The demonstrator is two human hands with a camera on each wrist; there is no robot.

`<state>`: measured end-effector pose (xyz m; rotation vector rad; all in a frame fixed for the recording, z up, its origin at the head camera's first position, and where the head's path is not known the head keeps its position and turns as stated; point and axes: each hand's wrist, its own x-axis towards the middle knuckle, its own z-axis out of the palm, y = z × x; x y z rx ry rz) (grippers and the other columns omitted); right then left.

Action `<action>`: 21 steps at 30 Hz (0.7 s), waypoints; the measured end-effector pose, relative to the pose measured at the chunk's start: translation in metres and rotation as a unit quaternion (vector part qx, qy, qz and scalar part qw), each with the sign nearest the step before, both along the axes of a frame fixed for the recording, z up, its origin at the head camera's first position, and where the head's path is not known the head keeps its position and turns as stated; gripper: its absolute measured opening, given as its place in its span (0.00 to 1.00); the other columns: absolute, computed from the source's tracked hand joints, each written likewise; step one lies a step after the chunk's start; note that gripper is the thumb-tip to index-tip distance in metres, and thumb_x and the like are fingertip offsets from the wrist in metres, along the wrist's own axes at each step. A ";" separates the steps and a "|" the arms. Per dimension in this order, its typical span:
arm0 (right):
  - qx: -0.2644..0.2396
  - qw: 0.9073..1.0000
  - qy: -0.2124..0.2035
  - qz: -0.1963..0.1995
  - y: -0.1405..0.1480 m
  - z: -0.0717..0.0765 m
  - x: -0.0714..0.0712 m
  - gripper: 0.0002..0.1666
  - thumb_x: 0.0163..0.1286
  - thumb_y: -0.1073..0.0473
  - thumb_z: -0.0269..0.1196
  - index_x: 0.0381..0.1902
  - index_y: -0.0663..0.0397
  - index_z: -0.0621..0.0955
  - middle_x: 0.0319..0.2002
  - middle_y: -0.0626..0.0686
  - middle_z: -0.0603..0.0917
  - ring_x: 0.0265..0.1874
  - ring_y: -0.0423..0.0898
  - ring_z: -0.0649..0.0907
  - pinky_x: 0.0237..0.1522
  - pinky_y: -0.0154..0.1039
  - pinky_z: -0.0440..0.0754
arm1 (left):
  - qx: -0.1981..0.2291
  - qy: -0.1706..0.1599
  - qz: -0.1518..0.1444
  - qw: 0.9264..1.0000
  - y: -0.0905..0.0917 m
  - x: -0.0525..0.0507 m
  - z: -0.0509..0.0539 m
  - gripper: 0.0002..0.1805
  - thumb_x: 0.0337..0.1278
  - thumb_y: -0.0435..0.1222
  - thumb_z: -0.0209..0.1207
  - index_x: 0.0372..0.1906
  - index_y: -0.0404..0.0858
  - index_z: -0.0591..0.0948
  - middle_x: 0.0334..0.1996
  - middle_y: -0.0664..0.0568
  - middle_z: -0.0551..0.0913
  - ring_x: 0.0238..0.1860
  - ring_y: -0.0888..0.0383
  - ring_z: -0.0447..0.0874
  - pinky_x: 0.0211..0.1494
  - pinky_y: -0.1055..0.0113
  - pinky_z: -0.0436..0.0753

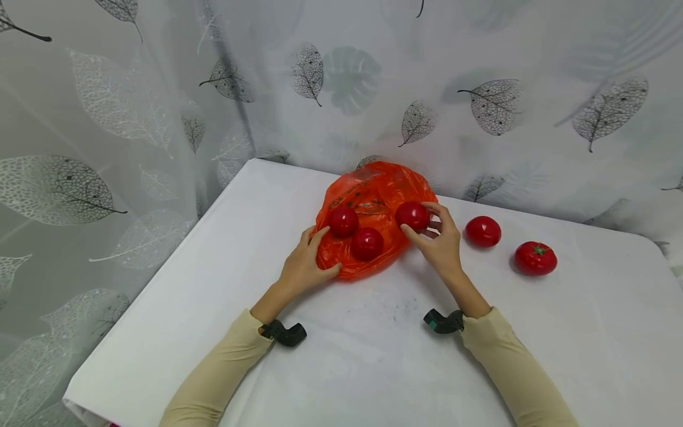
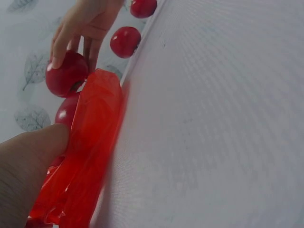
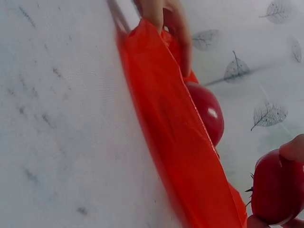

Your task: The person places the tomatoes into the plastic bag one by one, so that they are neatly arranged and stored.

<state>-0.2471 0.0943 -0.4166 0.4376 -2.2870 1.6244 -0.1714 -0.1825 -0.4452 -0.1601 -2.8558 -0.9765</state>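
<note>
My right hand pinches 1 tomato; my left hand, spread wide, touches the bag; I'd best lower gently.

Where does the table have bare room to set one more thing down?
The white table is bare left of the left hand, between the sleeves in front of the orange bag, and right of the two loose tomatoes. The bag is crowded: two tomatoes lie in it, and the right hand holds a third tomato there.
</note>
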 end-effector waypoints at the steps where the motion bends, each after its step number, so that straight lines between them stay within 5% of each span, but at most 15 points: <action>1: 0.003 1.000 0.000 0.006 -0.001 0.000 0.000 0.36 0.56 0.64 0.73 0.62 0.60 0.73 0.58 0.62 0.77 0.44 0.58 0.82 0.45 0.39 0.85 | 0.000 0.000 -0.001 1.000 0.000 0.000 0.000 0.46 0.47 0.49 0.66 0.72 0.41 0.63 0.70 0.40 0.59 0.62 0.41 0.72 0.58 0.45 0.78; 6: 0.020 0.999 -0.012 0.034 -0.005 -0.002 -0.001 0.36 0.56 0.64 0.73 0.62 0.60 0.72 0.57 0.63 0.77 0.45 0.60 0.81 0.49 0.58 0.82 | -0.001 -0.006 -0.001 1.000 0.001 0.000 0.000 0.45 0.48 0.49 0.66 0.73 0.41 0.63 0.70 0.41 0.59 0.63 0.41 0.71 0.59 0.44 0.77; 21: 0.076 0.995 -0.041 0.055 -0.012 -0.010 -0.007 0.34 0.58 0.59 0.72 0.61 0.59 0.71 0.55 0.62 0.76 0.46 0.58 0.79 0.49 0.55 0.82 | -0.003 -0.001 0.004 1.000 0.001 0.000 0.000 0.45 0.48 0.49 0.66 0.72 0.41 0.63 0.69 0.41 0.60 0.62 0.42 0.73 0.58 0.45 0.78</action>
